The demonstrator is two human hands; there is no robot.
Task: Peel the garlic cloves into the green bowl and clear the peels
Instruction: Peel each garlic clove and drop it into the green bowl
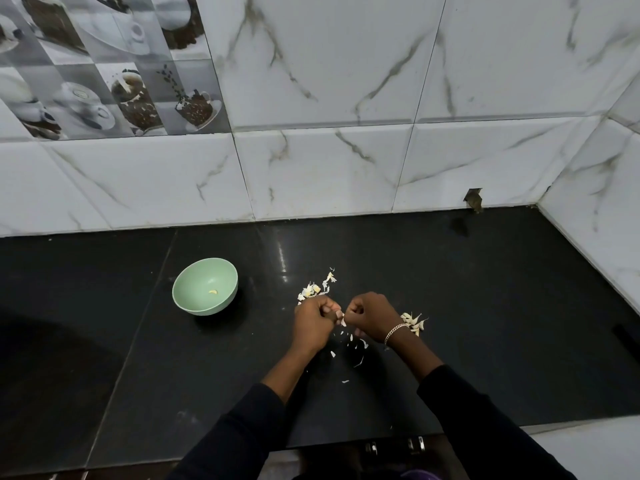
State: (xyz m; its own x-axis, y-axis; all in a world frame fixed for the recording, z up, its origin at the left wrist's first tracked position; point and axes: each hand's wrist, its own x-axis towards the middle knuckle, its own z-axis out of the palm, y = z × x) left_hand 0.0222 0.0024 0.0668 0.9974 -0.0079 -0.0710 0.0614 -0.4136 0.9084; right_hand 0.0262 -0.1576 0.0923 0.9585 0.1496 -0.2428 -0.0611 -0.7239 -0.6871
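Both hands meet over the black counter. The left hand and right hand have curled fingers pinching one garlic clove between them. The clove is mostly hidden, so its long axis cannot be told.

- Green bowl: upright, left of the hands and well apart. It holds one peeled clove, a crescent lying roughly left-right.
- Peel pile: just behind the left hand.
- Unpeeled cloves: beside the right wrist.
- Loose flakes: lying under the wrists.
- Tiled wall: bounds the back and right.
- Open dark surface lies between bowl and hands, and more to the right.
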